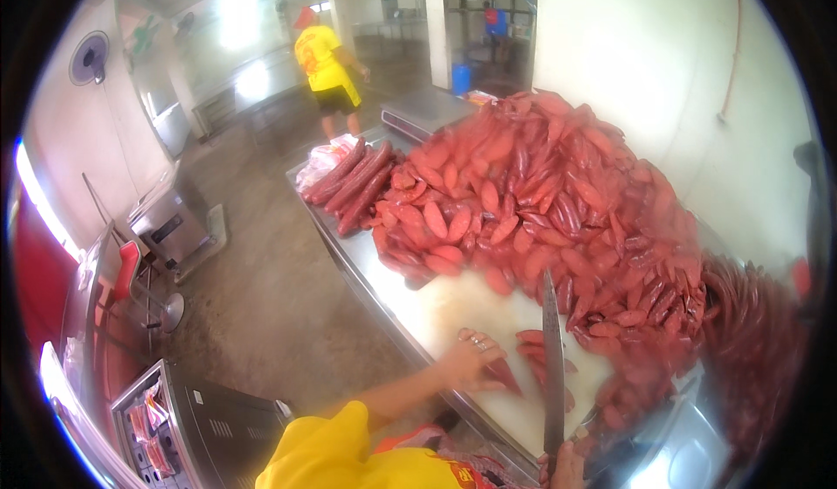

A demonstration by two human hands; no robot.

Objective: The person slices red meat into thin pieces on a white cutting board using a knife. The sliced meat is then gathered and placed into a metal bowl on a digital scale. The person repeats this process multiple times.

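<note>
Hundreds of red sausage pieces (540,184) lie heaped along the metal table (349,258) in front of us, the pile running from the far end toward the wall on our right. Our left hand (471,360), a ring on one finger, presses down flat with bent fingers on a red sausage (504,374) that lies on the white cutting board (453,310). Our right hand (565,467) shows only at the lower edge, clenched around the handle of a long knife (552,358), whose blade points away from us and stands just beside the held sausage, over a few cut pieces. Near the far left corner of the table lie several long uncut sausages (353,184). Farther back a person in a yellow shirt (324,62) stands on the concrete floor.
</note>
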